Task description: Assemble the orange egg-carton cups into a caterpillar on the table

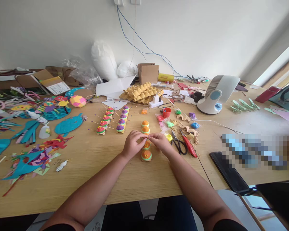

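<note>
Left hand (134, 145) and right hand (160, 142) meet over the orange egg-carton strip (146, 156). Both look pinched; can't tell how tightly, or on what.

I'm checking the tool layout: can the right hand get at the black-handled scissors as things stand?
Probably yes: the scissors lie just right of the right hand, uncovered. It is busy beside the left hand over the orange domes, though, so it would likely have to leave those first.
</note>
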Demonstrator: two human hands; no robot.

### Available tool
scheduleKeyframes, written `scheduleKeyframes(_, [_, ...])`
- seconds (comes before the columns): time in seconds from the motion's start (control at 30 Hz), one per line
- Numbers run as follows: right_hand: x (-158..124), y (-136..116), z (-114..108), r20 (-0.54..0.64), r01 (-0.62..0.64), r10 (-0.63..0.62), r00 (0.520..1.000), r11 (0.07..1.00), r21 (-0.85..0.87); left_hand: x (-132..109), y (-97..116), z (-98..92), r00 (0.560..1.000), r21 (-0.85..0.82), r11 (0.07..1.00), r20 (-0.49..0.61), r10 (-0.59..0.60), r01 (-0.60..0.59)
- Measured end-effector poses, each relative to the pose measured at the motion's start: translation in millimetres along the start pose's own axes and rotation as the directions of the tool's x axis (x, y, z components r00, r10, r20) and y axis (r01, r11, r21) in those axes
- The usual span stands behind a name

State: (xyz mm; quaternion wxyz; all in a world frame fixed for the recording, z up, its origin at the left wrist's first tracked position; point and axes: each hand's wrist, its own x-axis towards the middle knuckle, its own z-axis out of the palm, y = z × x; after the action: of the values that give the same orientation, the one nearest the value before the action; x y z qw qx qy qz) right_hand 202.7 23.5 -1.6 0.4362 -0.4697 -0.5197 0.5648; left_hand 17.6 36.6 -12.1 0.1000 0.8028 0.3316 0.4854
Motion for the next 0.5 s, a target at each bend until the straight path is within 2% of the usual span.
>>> scheduleKeyframes(0.5, [3.7,3.6,-0.2,-0.002,0.068,-0.068,0.998,0.997,0.046,0.2,-0.4,-0.2,1.0,0.006,1.0,-0.013,-0.016,0.016])
